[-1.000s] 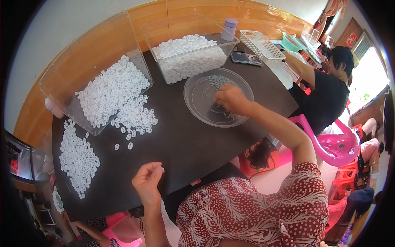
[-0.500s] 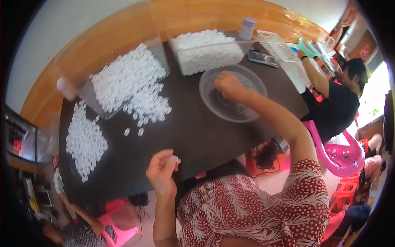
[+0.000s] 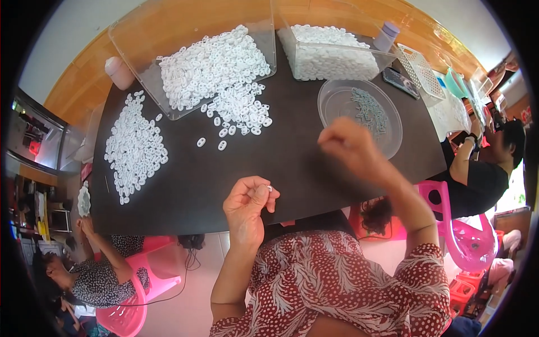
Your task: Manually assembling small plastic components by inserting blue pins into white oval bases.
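My left hand (image 3: 247, 205) is over the near edge of the dark table (image 3: 269, 163), thumb and fingers pinched on a small white plastic piece (image 3: 269, 189). My right hand (image 3: 352, 147), blurred by motion, is in front of the round clear bowl's near left rim; its fingers are pinched, and what they may hold is too small to make out. In that clear bowl (image 3: 332, 92) lie many thin grey-green pieces (image 3: 368, 112), too small to name. White oval two-holed pieces (image 3: 135, 149) form a heap at the left, and more spill from a tilted clear bin (image 3: 269, 42).
A second clear bin (image 3: 387, 55) of white pieces stands at the back, near a lidded purple bottle (image 3: 386, 37), a phone (image 3: 401, 82) and a white basket (image 3: 422, 73). A pink bottle (image 3: 119, 73) stands back left. Seated people (image 3: 485, 168) (image 3: 92, 283) flank the table.
My right hand has come out of the bowl toward me and my left hand. The left hand keeps its pinch on the white piece. The whole view has shifted and turned.
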`<state>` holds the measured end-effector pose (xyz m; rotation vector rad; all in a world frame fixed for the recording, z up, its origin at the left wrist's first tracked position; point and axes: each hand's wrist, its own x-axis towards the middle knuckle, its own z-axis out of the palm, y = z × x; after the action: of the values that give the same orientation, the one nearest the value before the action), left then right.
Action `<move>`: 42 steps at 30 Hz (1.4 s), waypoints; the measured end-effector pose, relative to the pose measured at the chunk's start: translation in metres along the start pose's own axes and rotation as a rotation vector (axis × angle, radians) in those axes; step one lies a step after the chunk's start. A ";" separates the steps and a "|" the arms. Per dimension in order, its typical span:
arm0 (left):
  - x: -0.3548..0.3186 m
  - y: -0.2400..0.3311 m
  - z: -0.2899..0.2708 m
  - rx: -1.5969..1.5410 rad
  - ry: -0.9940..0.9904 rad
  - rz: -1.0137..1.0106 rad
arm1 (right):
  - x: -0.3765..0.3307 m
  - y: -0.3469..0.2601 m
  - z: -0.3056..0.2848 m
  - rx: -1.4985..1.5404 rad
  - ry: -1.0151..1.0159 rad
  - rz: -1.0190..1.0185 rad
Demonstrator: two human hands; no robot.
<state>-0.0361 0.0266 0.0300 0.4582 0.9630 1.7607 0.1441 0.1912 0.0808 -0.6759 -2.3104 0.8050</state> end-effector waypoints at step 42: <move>-0.020 -0.013 -0.005 0.152 0.182 0.178 | -0.033 -0.042 0.105 0.446 0.088 0.111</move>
<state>-0.0238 0.0082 0.0198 0.4996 1.2221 1.9213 0.0856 0.1023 0.0305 -0.6240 -1.9316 1.2644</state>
